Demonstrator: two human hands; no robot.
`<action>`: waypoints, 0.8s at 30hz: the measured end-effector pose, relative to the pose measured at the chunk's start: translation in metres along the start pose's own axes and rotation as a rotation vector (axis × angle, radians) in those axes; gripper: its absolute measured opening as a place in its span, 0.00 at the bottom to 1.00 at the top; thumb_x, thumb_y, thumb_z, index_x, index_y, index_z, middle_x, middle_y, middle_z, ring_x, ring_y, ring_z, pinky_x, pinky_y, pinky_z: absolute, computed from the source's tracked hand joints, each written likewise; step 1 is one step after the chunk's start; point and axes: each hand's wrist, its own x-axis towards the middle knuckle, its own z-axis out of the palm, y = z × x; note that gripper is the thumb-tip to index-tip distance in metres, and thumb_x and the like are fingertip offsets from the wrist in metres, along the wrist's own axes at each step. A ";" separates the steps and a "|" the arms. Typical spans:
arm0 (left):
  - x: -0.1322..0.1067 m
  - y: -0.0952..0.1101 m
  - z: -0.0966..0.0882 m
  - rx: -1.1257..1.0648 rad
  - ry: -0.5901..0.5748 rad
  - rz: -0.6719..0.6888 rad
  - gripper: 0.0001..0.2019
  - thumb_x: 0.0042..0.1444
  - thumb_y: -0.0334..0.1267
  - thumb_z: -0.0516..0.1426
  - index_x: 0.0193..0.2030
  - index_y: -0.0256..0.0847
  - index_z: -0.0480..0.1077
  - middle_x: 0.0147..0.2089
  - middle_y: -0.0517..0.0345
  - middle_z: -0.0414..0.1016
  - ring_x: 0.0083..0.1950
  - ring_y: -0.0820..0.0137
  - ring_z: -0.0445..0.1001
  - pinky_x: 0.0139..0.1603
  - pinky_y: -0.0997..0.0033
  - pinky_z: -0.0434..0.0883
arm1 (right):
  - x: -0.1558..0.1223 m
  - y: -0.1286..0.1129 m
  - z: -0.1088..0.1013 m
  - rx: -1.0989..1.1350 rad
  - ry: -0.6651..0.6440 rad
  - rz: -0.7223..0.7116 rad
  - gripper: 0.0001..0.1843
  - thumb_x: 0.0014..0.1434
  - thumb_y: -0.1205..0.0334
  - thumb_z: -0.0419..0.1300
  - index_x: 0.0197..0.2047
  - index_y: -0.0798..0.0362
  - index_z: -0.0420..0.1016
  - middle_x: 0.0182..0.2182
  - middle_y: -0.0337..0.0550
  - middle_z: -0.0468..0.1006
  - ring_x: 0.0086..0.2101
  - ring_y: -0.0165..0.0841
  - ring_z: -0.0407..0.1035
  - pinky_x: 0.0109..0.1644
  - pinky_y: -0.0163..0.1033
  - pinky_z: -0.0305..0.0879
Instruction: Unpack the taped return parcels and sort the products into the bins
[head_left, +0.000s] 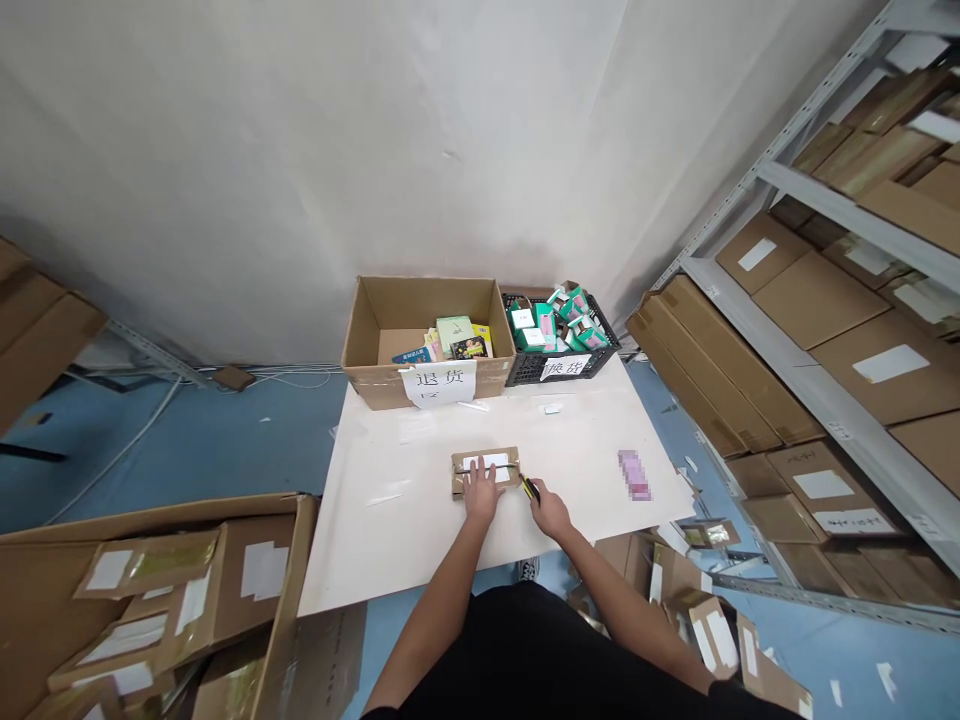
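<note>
A small brown cardboard box [513,458] with a white label lies on the white table [420,540]. My left hand [481,492] rests flat on its top with the fingers spread. In my right hand [551,512] is a yellow and black box cutter [531,488], gripped with its tip at the right end of the box. A dark line runs lengthwise across the box top; whether it is a cut or a seam I cannot tell.
Behind stand an open carton [360,375] holding several small packs and a black crate [525,372] of green-white boxes. A blurred pink item [635,475] lies on the right. Parcels fill a large carton [304,530] at lower left; shelves [825,200] of boxes line the right.
</note>
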 end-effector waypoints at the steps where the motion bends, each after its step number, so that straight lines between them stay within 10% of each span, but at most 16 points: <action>1: 0.001 -0.004 -0.004 -0.015 0.009 0.018 0.33 0.63 0.47 0.62 0.74 0.47 0.64 0.80 0.43 0.54 0.80 0.46 0.52 0.74 0.43 0.60 | -0.003 0.010 0.006 0.099 0.060 0.004 0.27 0.69 0.64 0.50 0.70 0.47 0.60 0.40 0.45 0.84 0.40 0.40 0.80 0.43 0.37 0.66; 7: 0.017 -0.041 -0.032 -0.020 0.053 -0.023 0.29 0.70 0.46 0.50 0.76 0.45 0.61 0.80 0.45 0.53 0.81 0.48 0.47 0.76 0.41 0.53 | -0.002 0.036 0.046 0.794 0.128 0.228 0.25 0.57 0.38 0.65 0.43 0.52 0.72 0.22 0.33 0.72 0.18 0.32 0.69 0.26 0.35 0.64; 13: 0.008 -0.036 -0.030 0.072 0.055 -0.031 0.33 0.65 0.37 0.52 0.77 0.40 0.59 0.72 0.33 0.65 0.73 0.42 0.59 0.69 0.39 0.61 | 0.027 -0.007 0.074 1.394 0.068 0.193 0.32 0.45 0.34 0.73 0.41 0.50 0.73 0.37 0.45 0.81 0.41 0.39 0.79 0.39 0.37 0.73; 18: -0.013 -0.011 -0.017 0.059 -0.075 -0.004 0.31 0.67 0.37 0.48 0.76 0.33 0.58 0.61 0.32 0.73 0.59 0.48 0.72 0.60 0.48 0.69 | 0.068 -0.016 0.038 1.460 0.124 0.173 0.32 0.47 0.32 0.70 0.42 0.50 0.73 0.35 0.42 0.80 0.38 0.38 0.78 0.37 0.37 0.73; 24: -0.016 0.003 -0.014 0.020 -0.144 0.133 0.34 0.65 0.30 0.46 0.78 0.43 0.54 0.82 0.46 0.49 0.73 0.49 0.62 0.63 0.50 0.70 | 0.085 0.000 0.005 1.428 0.108 0.283 0.28 0.51 0.37 0.71 0.42 0.51 0.74 0.40 0.47 0.83 0.43 0.40 0.79 0.42 0.37 0.73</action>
